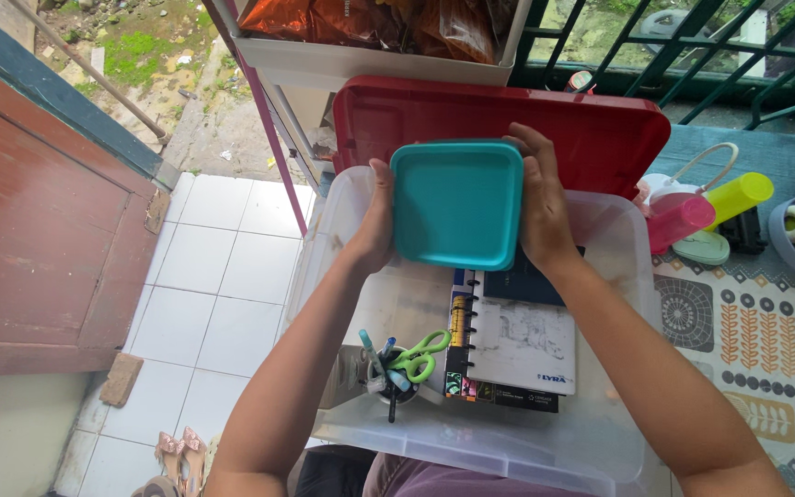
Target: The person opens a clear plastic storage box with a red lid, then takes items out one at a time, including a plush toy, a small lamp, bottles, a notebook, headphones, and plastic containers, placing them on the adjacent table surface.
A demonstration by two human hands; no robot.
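While it hangs above the clear plastic bin (600,442), the teal square container (457,202) is pinched by its two sides, left hand (377,221) and right hand (537,207) each with its grip pressed on an edge. It is lifted, not set down. Below lie a spiral notebook (522,345) and a cup of pens and green scissors (402,368); the red lid (508,120) stands behind.
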